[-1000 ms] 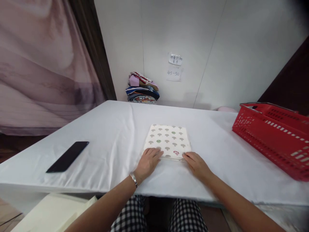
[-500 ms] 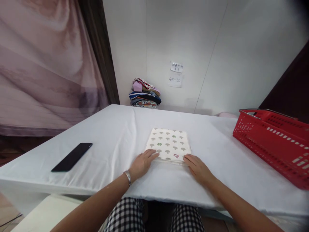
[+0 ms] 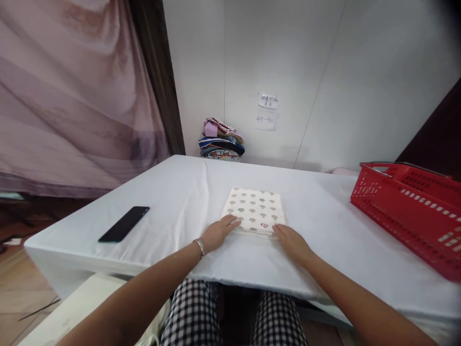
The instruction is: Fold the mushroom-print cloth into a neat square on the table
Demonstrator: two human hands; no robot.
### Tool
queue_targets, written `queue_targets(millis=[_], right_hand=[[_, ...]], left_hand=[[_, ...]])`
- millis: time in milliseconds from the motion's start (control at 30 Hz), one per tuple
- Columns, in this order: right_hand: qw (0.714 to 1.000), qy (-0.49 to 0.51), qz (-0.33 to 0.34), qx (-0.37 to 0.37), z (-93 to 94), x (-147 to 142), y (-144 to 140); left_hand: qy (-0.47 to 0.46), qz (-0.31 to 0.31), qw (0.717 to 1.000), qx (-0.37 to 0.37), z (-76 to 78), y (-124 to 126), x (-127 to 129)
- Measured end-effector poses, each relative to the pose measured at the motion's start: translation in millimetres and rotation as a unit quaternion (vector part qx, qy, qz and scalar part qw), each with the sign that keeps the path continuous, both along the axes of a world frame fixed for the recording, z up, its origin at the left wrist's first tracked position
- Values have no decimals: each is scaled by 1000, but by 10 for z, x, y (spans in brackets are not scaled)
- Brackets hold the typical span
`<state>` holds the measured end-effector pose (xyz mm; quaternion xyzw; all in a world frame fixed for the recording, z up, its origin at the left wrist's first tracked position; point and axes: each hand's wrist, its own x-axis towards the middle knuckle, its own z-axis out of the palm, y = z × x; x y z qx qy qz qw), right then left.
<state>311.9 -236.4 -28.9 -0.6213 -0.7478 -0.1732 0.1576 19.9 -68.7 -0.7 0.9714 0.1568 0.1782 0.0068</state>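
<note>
A folded white cloth printed with grey mushrooms, and a few green and red ones, lies flat in the middle of the table. My left hand rests on its near left corner, fingers stretched out over the edge. On the near right corner lie the fingertips of my right hand, also extended and flat. Neither hand grips the cloth. Its layers show along the near edge.
A black phone lies on the white-covered table to the left. At the right stands a red plastic basket. Behind the table's far edge is a stack of folded fabrics, near paper notes on the wall.
The view has shifted slightly, so the phone and left table corner appear farther right. Both hands stay on the cloth's near corners, with little visible movement.
</note>
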Motion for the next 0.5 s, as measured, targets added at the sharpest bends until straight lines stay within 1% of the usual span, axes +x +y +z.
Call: queue_targets(millis=[100, 200, 333, 500], right_hand=[[999, 10, -23, -35, 68, -26, 25], [996, 4, -47, -73, 196, -66, 29], [992, 8, -52, -118, 371, -96, 7], [992, 27, -45, -117, 472, -100, -76]], left_hand=[[-17, 14, 1000, -6, -30, -17, 57], [-31, 32, 999, -23, -50, -40, 100], [-40, 35, 998, -37, -3, -83, 124], [-35, 53, 997, -45, 69, -162, 89]])
